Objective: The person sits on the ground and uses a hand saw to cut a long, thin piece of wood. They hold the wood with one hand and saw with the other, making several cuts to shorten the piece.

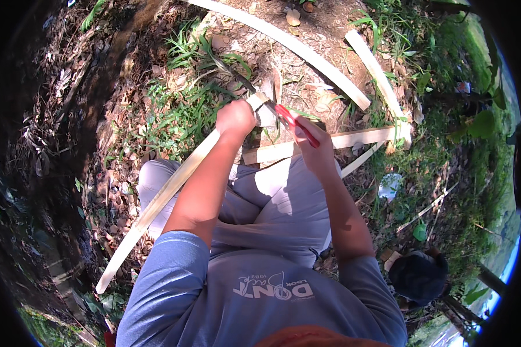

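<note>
My left hand (235,118) is closed round a long pale wooden slat (173,184), near its far end. The slat slants down past my left forearm and over my left knee to the lower left. My right hand (314,144) grips a red-handled tool (287,117), its front end beside the slat's far end. A dark narrow line continues from the handle past the slat; whether it is a blade or a stick, I cannot tell. Another flat slat (272,152) lies in front of my lap, running right beneath my right hand.
A long slat (295,44) lies on the ground ahead, and a shorter one (376,70) lies to its right. Grass (185,113) and dry leaves surround my crossed legs (260,196). A black rounded object (418,277) sits at the lower right, with a pale scrap (389,185) farther ahead.
</note>
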Motion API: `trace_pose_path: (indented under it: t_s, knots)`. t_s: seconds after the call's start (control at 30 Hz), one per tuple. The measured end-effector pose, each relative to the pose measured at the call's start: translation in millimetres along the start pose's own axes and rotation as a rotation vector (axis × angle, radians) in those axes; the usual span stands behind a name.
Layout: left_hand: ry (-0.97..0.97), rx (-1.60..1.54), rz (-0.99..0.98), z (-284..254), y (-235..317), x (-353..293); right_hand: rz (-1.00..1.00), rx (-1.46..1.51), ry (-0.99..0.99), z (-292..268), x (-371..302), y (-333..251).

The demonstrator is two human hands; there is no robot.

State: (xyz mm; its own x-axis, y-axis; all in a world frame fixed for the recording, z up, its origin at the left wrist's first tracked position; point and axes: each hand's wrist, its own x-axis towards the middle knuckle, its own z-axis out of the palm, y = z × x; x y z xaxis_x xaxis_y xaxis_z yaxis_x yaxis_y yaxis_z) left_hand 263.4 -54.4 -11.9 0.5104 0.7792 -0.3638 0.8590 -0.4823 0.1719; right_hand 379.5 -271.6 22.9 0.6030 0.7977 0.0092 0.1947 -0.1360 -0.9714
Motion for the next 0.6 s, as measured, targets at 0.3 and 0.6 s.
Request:
trace_pose_path:
  t_s: [0.3, 0.6]
  knots:
    - [-0.024, 0.013, -0.055, -13.5, 2.9, 0.5, 0.184, -0.138, -0.146, -17.7, -13.1, -5.0]
    - [0.004, 0.001, -0.034, -17.9, 17.5, -12.4, 0.203, 0.02, -0.018, -126.1, -128.7, -58.7]
